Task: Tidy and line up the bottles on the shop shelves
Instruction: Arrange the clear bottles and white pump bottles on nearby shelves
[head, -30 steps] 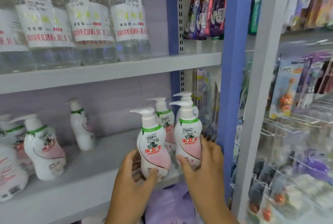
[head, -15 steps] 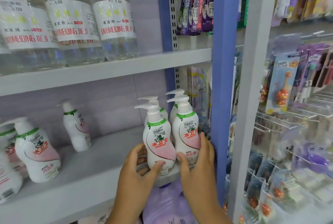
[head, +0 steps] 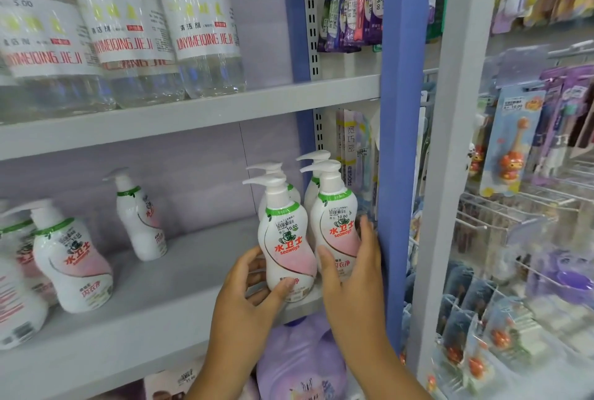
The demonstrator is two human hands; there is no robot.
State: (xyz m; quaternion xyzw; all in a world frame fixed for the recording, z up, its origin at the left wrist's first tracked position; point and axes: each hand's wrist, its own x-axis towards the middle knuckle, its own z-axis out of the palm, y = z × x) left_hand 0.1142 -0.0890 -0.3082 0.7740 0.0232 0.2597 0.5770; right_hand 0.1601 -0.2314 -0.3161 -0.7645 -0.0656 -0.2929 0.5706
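Two white pump bottles with pink and green labels stand side by side at the right end of the grey lower shelf [head: 154, 312]. My left hand [head: 247, 300] grips the left front bottle [head: 287, 238] near its base, thumb across the front. My right hand [head: 353, 274] holds the right front bottle [head: 337, 222], fingers round its right side. Two more pump bottles stand right behind them, mostly hidden. A lone pump bottle [head: 139, 219] stands far back on the shelf. Another pump bottle [head: 72, 258] stands at the left with more beside it.
Large clear bottles with red caps [head: 199, 29] fill the upper shelf. A blue upright post [head: 401, 142] bounds the shelf on the right, close to my right hand. Hanging packets [head: 511, 142] cover the wire rack to the right. A purple bottle [head: 299, 361] sits below.
The left front bottle has moved right and now stands close beside the right one. Both hands kept their hold. The view has come closer.
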